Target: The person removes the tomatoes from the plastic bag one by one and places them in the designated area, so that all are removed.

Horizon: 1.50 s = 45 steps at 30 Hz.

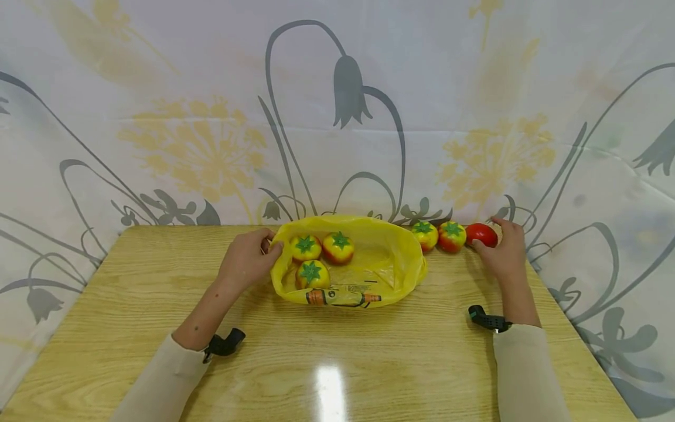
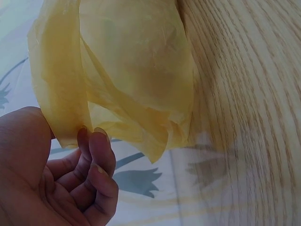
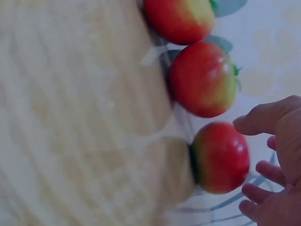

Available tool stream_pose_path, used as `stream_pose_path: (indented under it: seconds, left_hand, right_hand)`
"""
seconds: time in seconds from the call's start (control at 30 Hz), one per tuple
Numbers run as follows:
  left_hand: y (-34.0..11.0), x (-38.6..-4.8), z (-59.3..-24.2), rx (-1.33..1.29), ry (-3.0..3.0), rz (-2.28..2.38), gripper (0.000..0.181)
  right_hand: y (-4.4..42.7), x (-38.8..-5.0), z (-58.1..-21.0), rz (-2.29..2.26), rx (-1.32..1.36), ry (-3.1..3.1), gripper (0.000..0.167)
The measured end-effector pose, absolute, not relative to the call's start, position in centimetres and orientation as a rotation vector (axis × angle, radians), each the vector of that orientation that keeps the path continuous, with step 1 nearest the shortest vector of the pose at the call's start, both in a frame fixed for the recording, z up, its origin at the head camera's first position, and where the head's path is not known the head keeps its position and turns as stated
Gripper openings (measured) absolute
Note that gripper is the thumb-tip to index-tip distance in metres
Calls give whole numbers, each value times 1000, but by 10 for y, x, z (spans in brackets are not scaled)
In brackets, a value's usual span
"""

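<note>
Floral backdrop, whitish w/ grey bellflowers & yellow blooms, rises behind the yellow bag; wood-grain worktop runs under the bag & out to both sides, w/ a bright glare patch on the bag's near side.

Bag = thin plastic, mouth up, near the worktop's far edge, orange/dark print on its near wall. 3 yellow-red tomatoes w/ green leaf tops lie inside, grouped at the bag's L end: back-left tomato, back-right tomato, front tomato.

3 more lie in a row to the R of the bag: near tomato just beside the rim (can't tell if touching), middle tomato next along, then red tomato farthest from the bag, a small gap btwn it & the middle one.

L hand is at the bag's L end, fingers curled, pinching the rim. R hand, well R of the bag, is at the red tomato: thumb & fingers spread apart around it, no grasp closed; contact unclear. Beige sleeves & small black wrist cams on both arms, nearer the viewer than the bag.
</note>
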<state>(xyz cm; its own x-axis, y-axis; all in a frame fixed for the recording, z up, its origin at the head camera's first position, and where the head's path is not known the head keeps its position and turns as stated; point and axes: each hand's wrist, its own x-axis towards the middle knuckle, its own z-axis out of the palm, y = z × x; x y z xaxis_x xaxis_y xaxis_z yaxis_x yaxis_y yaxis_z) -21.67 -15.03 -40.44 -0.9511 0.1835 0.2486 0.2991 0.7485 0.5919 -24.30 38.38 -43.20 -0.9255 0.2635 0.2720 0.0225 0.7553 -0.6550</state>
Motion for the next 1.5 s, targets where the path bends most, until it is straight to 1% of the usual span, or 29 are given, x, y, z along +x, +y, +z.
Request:
stream_pose_path:
  seconds: [0.3,0.5,0.7,1.23,1.5]
  left_hand:
    - [-149,-217,-402,-391,-2768,-1002,29]
    - [-149,-217,-402,-383,-2776,-1001,31]
    - [-149,-218,-403,-369,-2787,-1005,30]
    - [-149,-218,-403,-349,-2793,-994,31]
    - [-149,-217,-403,-343,-2786,-991,28]
  right_hand:
    - [367,-234,-403,958,-94,-2539,58]
    - [355,-234,-391,969,15,-2545,57]
    - [345,-234,-383,959,93,-2542,56]
    - [301,-227,-362,876,351,-2488,47]
    - [278,-222,-355,851,468,-2437,41]
